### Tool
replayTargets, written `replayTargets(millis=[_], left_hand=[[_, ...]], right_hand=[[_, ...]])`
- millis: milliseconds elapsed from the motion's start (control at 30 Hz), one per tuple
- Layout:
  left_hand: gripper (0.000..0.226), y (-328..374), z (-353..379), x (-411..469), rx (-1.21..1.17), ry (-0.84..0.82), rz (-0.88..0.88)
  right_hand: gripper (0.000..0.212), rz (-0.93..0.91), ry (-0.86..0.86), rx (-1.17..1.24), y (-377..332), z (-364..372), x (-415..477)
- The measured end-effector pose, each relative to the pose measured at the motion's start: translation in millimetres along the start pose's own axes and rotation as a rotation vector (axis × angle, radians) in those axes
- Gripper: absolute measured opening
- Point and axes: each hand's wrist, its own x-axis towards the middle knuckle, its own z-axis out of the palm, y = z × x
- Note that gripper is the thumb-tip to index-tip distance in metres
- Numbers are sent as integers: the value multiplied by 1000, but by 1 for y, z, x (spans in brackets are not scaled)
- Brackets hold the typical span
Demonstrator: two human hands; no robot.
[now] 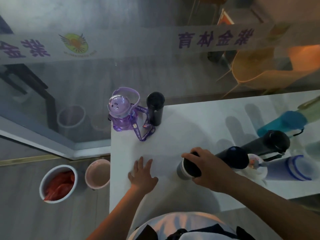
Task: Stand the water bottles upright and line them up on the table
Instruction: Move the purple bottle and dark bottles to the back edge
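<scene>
A purple cartoon bottle (119, 113) with a lanyard and a black flask (155, 108) stand upright side by side at the far left corner of the white table (181, 135). My right hand (206, 168) is closed over the dark cap of a grey bottle (183, 168) near the table's front. My left hand (142, 174) rests flat on the table, fingers apart, holding nothing. To the right lie two dark flasks (233, 156) (266, 144), a teal bottle (284, 122), a frosted bottle with blue rings (292, 168) and a small clear bottle (254, 163).
A glass partition with a printed banner (155, 40) runs behind the table. On the floor to the left stand a white bin holding red material (58, 183) and a pink bin (97, 174). A yellow chair (256, 70) is beyond the glass.
</scene>
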Motion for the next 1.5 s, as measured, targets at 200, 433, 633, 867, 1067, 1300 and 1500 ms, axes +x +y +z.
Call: replayTargets(millis=[200, 433, 633, 867, 1067, 1300, 1500], left_hand=[[79, 1, 3, 0, 5, 4, -6], [82, 2, 7, 0, 21, -4, -20], [85, 1, 10, -2, 20, 17, -43], [87, 4, 17, -8, 13, 19, -85], [87, 7, 21, -11, 5, 16, -116], [85, 13, 22, -11, -33, -1, -142], [82, 18, 28, -20, -61, -5, -167]], right_hand=[[71, 25, -113, 85, 3, -51, 22], [71, 71, -20, 192, 26, -116, 95], [72, 8, 132, 92, 40, -123, 162], [75, 10, 99, 42, 51, -120, 199], [76, -30, 88, 59, 58, -114, 200], [78, -70, 60, 99, 64, -114, 203], [78, -60, 46, 52, 65, -115, 203]])
